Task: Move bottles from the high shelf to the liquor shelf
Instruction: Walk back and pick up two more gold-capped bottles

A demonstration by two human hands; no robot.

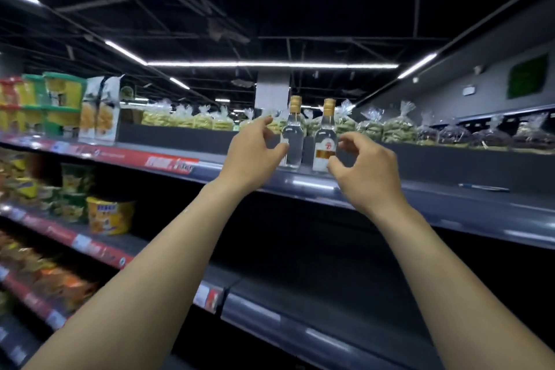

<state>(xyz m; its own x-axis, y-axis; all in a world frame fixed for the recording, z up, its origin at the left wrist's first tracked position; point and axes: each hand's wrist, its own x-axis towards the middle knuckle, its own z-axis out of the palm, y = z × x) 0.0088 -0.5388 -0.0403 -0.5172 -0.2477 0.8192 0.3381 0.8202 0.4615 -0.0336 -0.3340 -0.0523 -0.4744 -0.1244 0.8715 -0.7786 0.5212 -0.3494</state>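
Two small clear glass bottles stand upright on the high shelf (390, 189), close to its front edge, roughly midway along the visible run. They sit just beside each other with a narrow gap between.

Left bottle (292, 141): clear liquid, gold-tan cap, slim neck, squared shoulders; the face turned this way shows plain glass, no label readable. Right bottle (325, 141): same shape and cap, white label with a red mark above a gold band; print too small to read.

Left hand (255, 150) is raised to the left bottle, fingers curled in an open C, thumb tip at or very near the glass at mid-body, forefinger arched above toward the shoulder. Grip not closed round it; whether skin actually touches, cannot tell.

Right hand (360, 165) is at the right bottle's lower right side, fingers bent and partly spread, thumb and forefinger close to the label's edge. Also a loose, half-open curl, nothing held.

Both forearms are bare and reach up from the lower corners of the frame.

Behind the bottles, along the back of the shelf, a row of clear bags of greenish snacks (399, 132). At the shelf's left end, yellow-and-green packs (63, 105) and white bags (102, 111). A red price strip (132, 158) runs along the front edge on the left. Lower shelf, left: yellow tubs (109, 215). The lower shelves under the hands are dark.
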